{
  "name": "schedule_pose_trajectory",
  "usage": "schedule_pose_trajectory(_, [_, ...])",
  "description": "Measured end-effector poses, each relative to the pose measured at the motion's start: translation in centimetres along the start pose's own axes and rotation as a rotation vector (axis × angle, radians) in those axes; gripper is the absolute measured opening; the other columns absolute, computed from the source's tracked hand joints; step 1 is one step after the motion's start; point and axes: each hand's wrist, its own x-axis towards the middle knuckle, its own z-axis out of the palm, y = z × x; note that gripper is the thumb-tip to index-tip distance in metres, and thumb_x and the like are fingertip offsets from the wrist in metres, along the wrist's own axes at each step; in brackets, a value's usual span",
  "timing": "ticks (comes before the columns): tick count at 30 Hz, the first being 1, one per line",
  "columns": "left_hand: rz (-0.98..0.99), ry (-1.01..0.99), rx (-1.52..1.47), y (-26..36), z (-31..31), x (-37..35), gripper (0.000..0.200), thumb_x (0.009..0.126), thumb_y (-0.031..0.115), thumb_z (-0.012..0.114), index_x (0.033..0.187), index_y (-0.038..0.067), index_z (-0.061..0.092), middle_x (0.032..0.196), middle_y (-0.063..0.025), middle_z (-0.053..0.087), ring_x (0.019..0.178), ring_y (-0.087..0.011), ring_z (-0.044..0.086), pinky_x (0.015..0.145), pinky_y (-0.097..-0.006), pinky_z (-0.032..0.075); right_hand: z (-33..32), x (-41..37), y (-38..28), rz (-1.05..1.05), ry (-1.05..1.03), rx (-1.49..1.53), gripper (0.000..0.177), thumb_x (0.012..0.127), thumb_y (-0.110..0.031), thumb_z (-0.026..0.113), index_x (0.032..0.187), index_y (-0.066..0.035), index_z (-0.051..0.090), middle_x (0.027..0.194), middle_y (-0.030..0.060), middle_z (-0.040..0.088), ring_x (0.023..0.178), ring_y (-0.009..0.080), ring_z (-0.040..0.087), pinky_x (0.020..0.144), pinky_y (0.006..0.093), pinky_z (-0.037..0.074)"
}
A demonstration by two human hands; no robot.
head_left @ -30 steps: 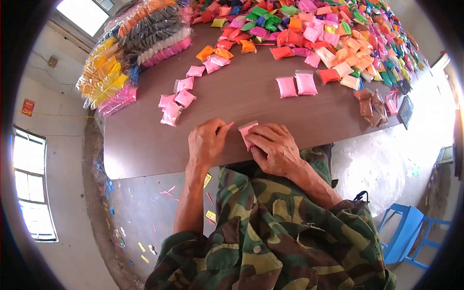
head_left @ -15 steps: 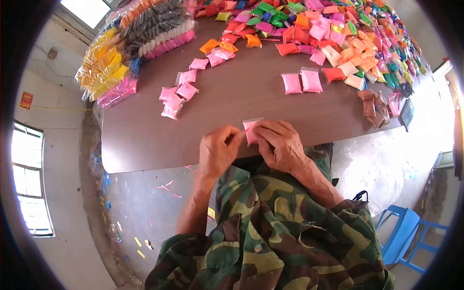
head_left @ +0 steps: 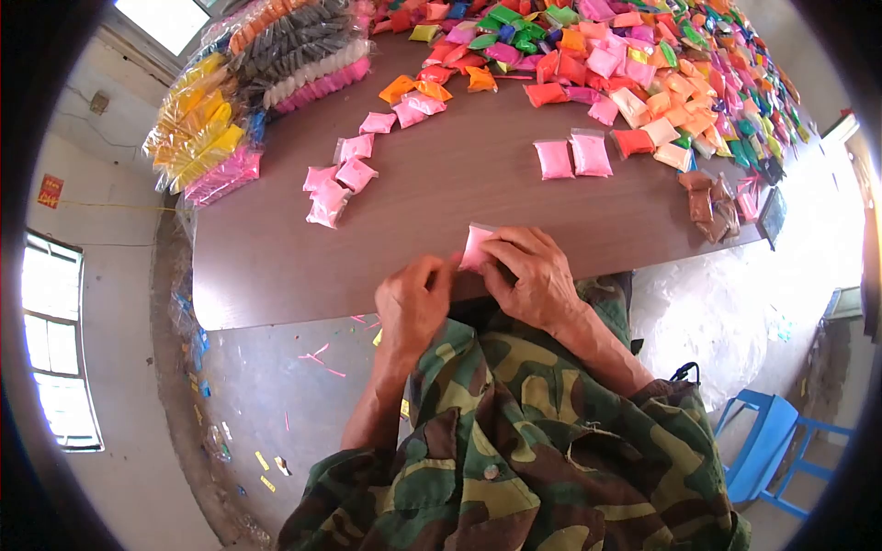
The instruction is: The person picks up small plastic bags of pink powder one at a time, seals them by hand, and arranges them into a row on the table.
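A small pink packet [head_left: 475, 248] in clear plastic is held near the table's front edge. My right hand [head_left: 533, 275] is closed on its right side, fingers over the top face and thumb below. Just left of the packet, my left hand [head_left: 412, 298] is closed in a pinch. A bit of pink shows at its fingertips, too small and blurred to name. Two more pink packets [head_left: 573, 156] lie side by side beyond my right hand. To the left, several pink packets [head_left: 340, 179] form a loose trail.
A large heap of coloured packets [head_left: 634, 69] covers the table's [head_left: 432, 193] far right. Bagged rows of packets [head_left: 266, 83] are stacked at the far left. Brown packets [head_left: 709, 204] lie near the right edge. A blue stool [head_left: 763, 445] stands at the right on the floor.
My left hand has shifted slightly left and down. The packet in my right hand has turned a little, its top edge now leaning differently. The other packets are unmoved.
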Motion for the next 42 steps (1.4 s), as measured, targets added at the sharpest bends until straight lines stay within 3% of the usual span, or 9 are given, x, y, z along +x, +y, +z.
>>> schedule_pose_trajectory(1, [-0.012, 0.021, 0.118, -0.3, -0.1, 0.1, 0.013, 0.097, 0.01, 0.081, 0.09, 0.004, 0.073, 0.076, -0.0154, 0.073, 0.066, -0.0344, 0.073, 0.062, -0.0421, 0.056, -0.1, -0.1, 0.0, 0.0, -0.002, 0.0, 0.023, 0.087, -0.004, 0.081, 0.11, -0.005, 0.079, 0.113, 0.0107, 0.075, 0.101, 0.0356, 0.072, 0.09, 0.0461, 0.059])
schedule_pose_trajectory(4, [-0.103, -0.04, -0.117, 0.0, -1.3, 0.6, 0.012, 0.097, 0.011, 0.081, 0.089, 0.005, 0.073, 0.077, -0.0152, 0.073, 0.068, -0.0347, 0.074, 0.062, -0.0425, 0.056, 0.0, 0.0, 0.2, -0.021, -0.002, -0.007, 0.021, 0.088, -0.007, 0.082, 0.109, -0.006, 0.078, 0.112, 0.0103, 0.073, 0.099, 0.0353, 0.071, 0.088, 0.0465, 0.059])
schedule_pose_trajectory(7, [0.0, -0.001, -0.217, 1.5, -1.1, -0.1, 0.012, 0.097, 0.008, 0.082, 0.092, 0.002, 0.074, 0.075, -0.016, 0.072, 0.065, -0.0282, 0.074, 0.061, -0.0388, 0.054, 0.5, 0.0, 0.3, -0.047, 0.013, -0.021, 0.018, 0.09, -0.011, 0.082, 0.106, -0.007, 0.076, 0.109, 0.0096, 0.07, 0.096, 0.0343, 0.069, 0.085, 0.0462, 0.059])
schedule_pose_trajectory(14, [-0.045, 0.059, 0.095, -1.0, 0.2, -0.6, 0.01, 0.095, 0.011, 0.082, 0.092, 0.005, 0.075, 0.077, -0.0166, 0.073, 0.068, -0.0341, 0.074, 0.065, -0.0422, 0.057, 0.5, 0.3, 0.1, -0.013, -0.014, -0.091, 0.021, 0.09, -0.012, 0.083, 0.11, -0.01, 0.079, 0.097, 0.0065, 0.068, 0.088, 0.0308, 0.07, 0.077, 0.0439, 0.059])
schedule_pose_trajectory(21, [0.002, 0.039, -0.043, 1.4, 0.7, -0.5, 0.011, 0.096, 0.014, 0.082, 0.092, 0.006, 0.074, 0.078, -0.0149, 0.074, 0.07, -0.0353, 0.075, 0.063, -0.0445, 0.056, 0.9, 0.5, 0.3, 0.019, 0.007, -0.088, 0.02, 0.087, -0.013, 0.087, 0.107, -0.014, 0.082, 0.093, 0.0035, 0.067, 0.082, 0.0296, 0.069, 0.07, 0.0433, 0.058])
schedule_pose_trajectory(32, [-0.071, 0.035, -0.178, 1.5, 1.0, -0.2, 0.015, 0.096, 0.016, 0.082, 0.088, 0.008, 0.072, 0.074, -0.0144, 0.073, 0.066, -0.038, 0.073, 0.06, -0.0489, 0.054, 1.1, 0.5, 0.4, 0.004, 0.089, -0.074, 0.022, 0.085, -0.016, 0.09, 0.104, -0.012, 0.081, 0.1, 0.0038, 0.069, 0.092, 0.0306, 0.071, 0.072, 0.0444, 0.059])
schedule_pose_trajectory(35, [-0.048, 0.058, 0.034, 0.3, 1.4, -0.2, 0.013, 0.097, 0.012, 0.08, 0.09, 0.003, 0.074, 0.072, -0.0155, 0.071, 0.062, -0.0235, 0.073, 0.06, -0.0385, 0.054, 1.0, 0.3, 0.6, 0.026, 0.063, -0.098, 0.02, 0.085, -0.017, 0.09, 0.1, -0.012, 0.078, 0.098, 0.0041, 0.07, 0.091, 0.0309, 0.072, 0.072, 0.0444, 0.059])
schedule_pose_trajectory(39, [-0.179, 0.033, -0.153, -0.3, 0.2, 0.6, 0.017, 0.096, 0.016, 0.081, 0.084, 0.007, 0.072, 0.071, -0.0153, 0.071, 0.064, -0.0387, 0.072, 0.06, -0.0468, 0.055, 1.2, 0.3, 0.6, 0.066, 0.048, -0.12, 0.018, 0.085, -0.019, 0.09, 0.092, -0.012, 0.075, 0.091, 0.0043, 0.07, 0.087, 0.0311, 0.071, 0.071, 0.0444, 0.059])
schedule_pose_trajectory(42, [-0.062, 0.065, -0.209, 1.4, 0.1, 0.1, 0.017, 0.096, 0.016, 0.081, 0.085, 0.007, 0.072, 0.071, -0.0154, 0.071, 0.064, -0.0392, 0.072, 0.06, -0.0473, 0.055, 1.2, 0.5, 0.5, 0.086, 0.047, -0.133, 0.018, 0.086, -0.021, 0.09, 0.089, -0.012, 0.074, 0.089, 0.0044, 0.069, 0.083, 0.0309, 0.071, 0.069, 0.0447, 0.058])
